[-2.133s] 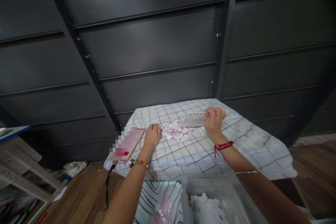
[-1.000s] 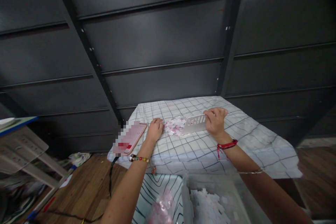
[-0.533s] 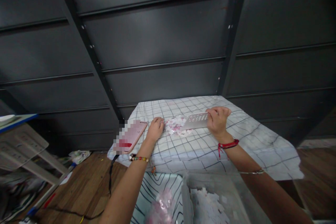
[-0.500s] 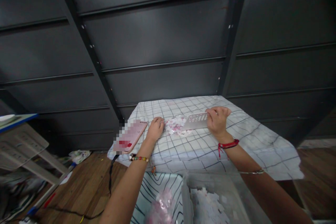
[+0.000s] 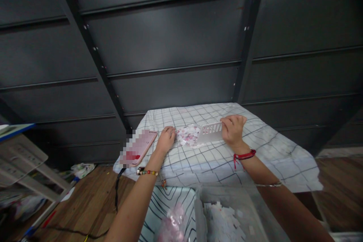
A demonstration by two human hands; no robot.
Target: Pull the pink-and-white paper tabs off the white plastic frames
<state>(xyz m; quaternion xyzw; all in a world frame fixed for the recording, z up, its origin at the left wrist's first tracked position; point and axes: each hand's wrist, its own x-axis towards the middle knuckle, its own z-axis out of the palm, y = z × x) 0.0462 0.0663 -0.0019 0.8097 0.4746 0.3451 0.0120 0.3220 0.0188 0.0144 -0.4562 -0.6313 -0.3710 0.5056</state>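
Note:
My right hand (image 5: 233, 130) grips the right end of a white slotted plastic plate (image 5: 210, 133), which stands on its edge on the checked cloth. Its left edge touches a small pile of white and pink flat pieces (image 5: 188, 134). Shiny patches show around the pile; whether it lies in a clear bag I cannot tell. At the pile's left side is my left hand (image 5: 166, 138), its fingers curled together and lowered to the cloth. What they pinch, if anything, is hidden.
A pink-cased phone (image 5: 146, 141) lies left on the checked cloth (image 5: 255, 136), a black cable below it. In front are a striped tray (image 5: 155, 204) with a pink plastic bag (image 5: 172, 223) and a clear bin (image 5: 249, 204) of white pieces (image 5: 224, 221). Dark panels (image 5: 170, 38) rise behind.
The view has shifted slightly. The slotted plate stands more upright against the pile, and pieces that lay along its lower edge are now gathered on its left. My left hand stays beside the pile.

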